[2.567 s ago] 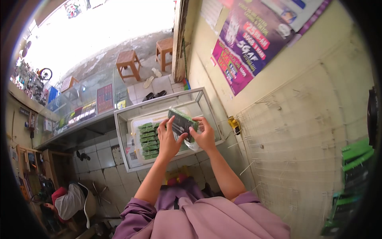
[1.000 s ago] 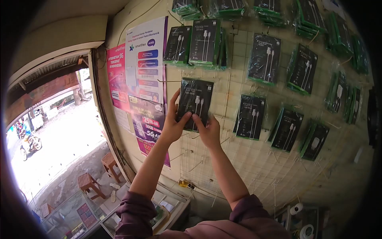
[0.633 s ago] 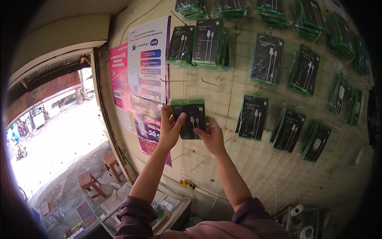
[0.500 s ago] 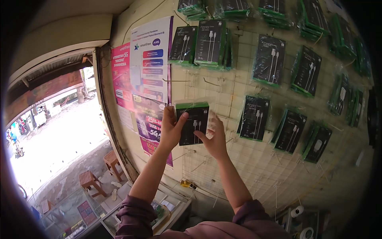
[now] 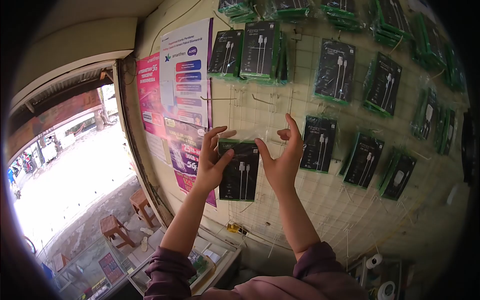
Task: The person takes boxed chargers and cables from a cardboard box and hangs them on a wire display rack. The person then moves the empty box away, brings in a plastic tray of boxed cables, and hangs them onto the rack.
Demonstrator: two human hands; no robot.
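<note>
My left hand (image 5: 212, 162) grips a black and green charging cable box (image 5: 239, 175) by its upper left edge, thumb on the front and fingers behind. The box hangs upright in front of the wire rack, with clear plastic wrap showing above its top. Beside its upper right corner is my right hand (image 5: 283, 162), its thumb at the corner and its index finger pointing up, the fingers apart. Whether that thumb touches the box or only the wrap, I cannot tell. Bare metal hooks (image 5: 264, 100) stick out of the rack above both hands.
Similar cable boxes (image 5: 260, 50) hang in plastic on the wire grid (image 5: 280, 205), above and to the right. Posters (image 5: 186, 70) cover the wall at left, next to an open doorway. Below are a glass display case (image 5: 90, 267) and wooden stools (image 5: 116, 230).
The box has come down slightly and stands straighter, its top edge now lower. My right hand has moved from its right side to the upper right corner, fingers spreading upward.
</note>
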